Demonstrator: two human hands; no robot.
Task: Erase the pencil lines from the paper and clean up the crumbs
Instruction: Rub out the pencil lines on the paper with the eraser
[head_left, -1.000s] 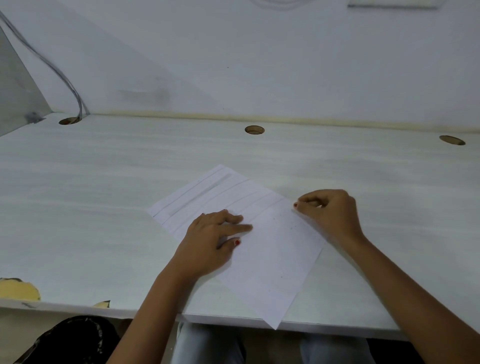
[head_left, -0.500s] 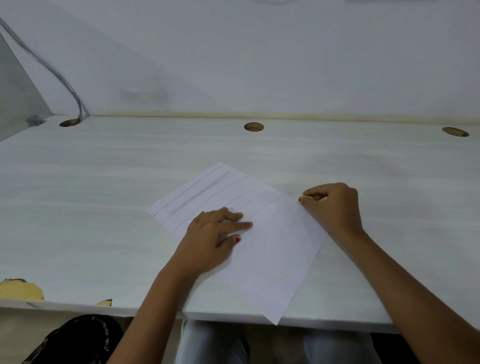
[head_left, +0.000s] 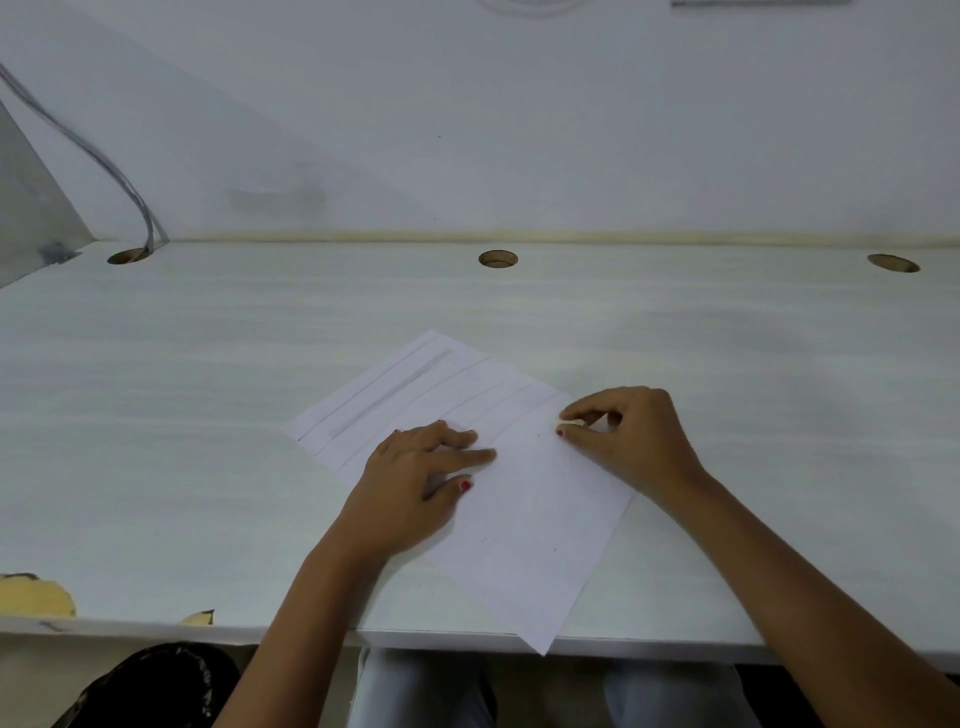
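Because the camera looks down from the person's head, a pale, faintly wood-grained tabletop (head_left: 208, 415) fills most of the view, with a plain white wall (head_left: 519, 130) rising behind it. Three round cable holes (head_left: 497, 258) sit along the far edge. A grey cable (head_left: 104, 161) runs down the wall into the left one, beside a grey side panel (head_left: 26, 208). At the near left edge the surface is chipped (head_left: 31, 597), showing a yellowish core.

A white sheet of paper (head_left: 530, 545) lies near the middle, turned at an angle, its near corner hanging just over the near edge. Long, parallel pencil lines (head_left: 415, 384) cross its far left part; they are plain strokes, not letters.

The left hand (head_left: 410, 493) lies flat on the paper, fingers spread and straight, pressing it down. The right hand (head_left: 634, 441) rests at the paper's right edge with fingers curled, its grip pinching a small white piece (head_left: 574, 427) between thumb and forefinger. It looks like an eraser but is too small to be sure. Red polish shows on the nails. Pale trousers (head_left: 415, 691) show below the tabletop.
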